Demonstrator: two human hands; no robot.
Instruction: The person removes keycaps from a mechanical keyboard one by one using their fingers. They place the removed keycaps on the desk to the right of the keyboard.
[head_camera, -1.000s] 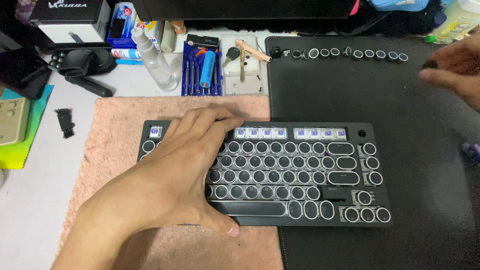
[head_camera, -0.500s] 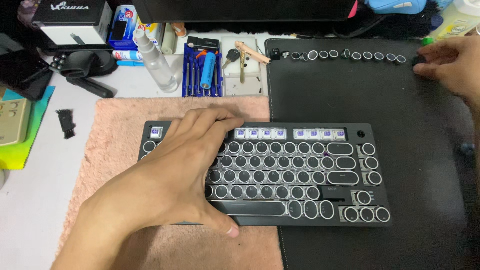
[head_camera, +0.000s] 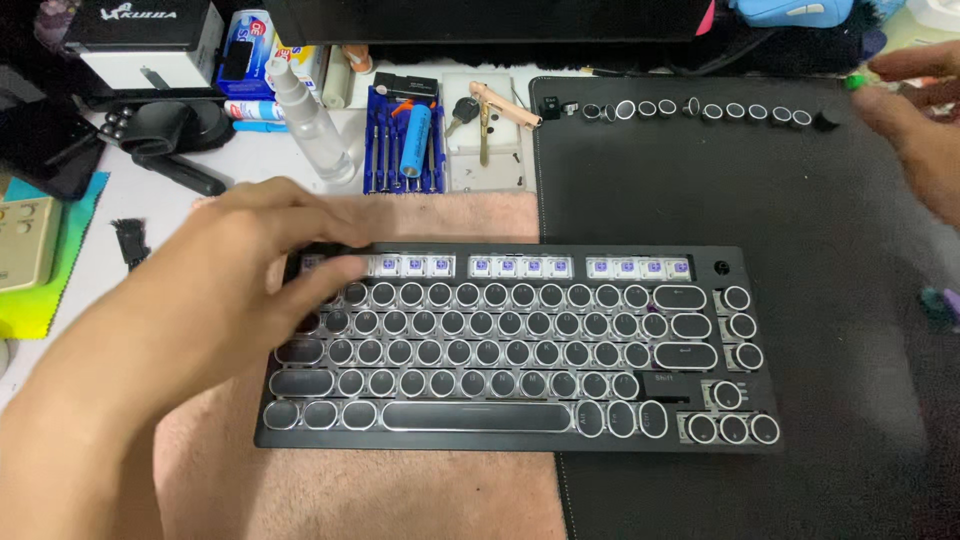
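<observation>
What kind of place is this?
Probably a hobby desk for keyboard work: a keyboard with its top keycaps off, loose keycaps lined on a black mat, a screwdriver set.

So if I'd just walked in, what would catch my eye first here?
Probably the black keyboard with round, typewriter-style keys, lying half on a pink towel and half on a black mat; its top row is bare, showing pale switches. The left hand rests on its upper left corner. A line of loose round keycaps sits along the mat's far edge, near the right hand.
</observation>
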